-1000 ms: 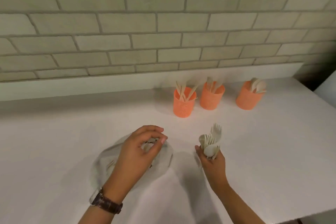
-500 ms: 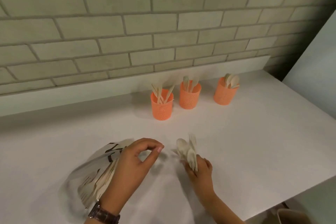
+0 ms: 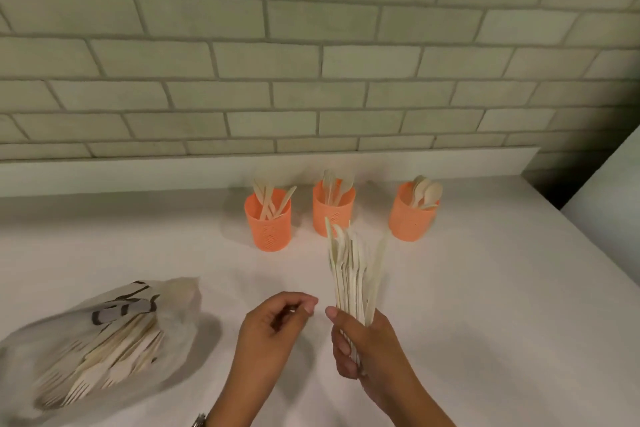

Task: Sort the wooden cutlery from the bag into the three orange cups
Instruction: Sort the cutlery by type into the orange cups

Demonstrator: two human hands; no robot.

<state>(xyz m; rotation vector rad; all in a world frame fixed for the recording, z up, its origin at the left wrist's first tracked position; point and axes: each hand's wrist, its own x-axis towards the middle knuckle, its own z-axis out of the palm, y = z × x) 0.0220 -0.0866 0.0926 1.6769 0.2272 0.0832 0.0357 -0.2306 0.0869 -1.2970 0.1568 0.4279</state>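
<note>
Roughly upright — cutlery bundle (image 3: 349,274), heads toward cups (image 3: 321,216).

The white counter (image 3: 485,288) bears a left cup (image 3: 268,229), middle cup (image 3: 332,215) and right cup (image 3: 410,222), all orange, in a row near the wall (image 3: 311,45); a bag (image 3: 104,340) lies front-left.

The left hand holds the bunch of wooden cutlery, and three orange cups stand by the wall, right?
No: the head view shows the right hand holding the bunch of pale wooden cutlery, and three orange cups do stand by the brick wall.
</note>
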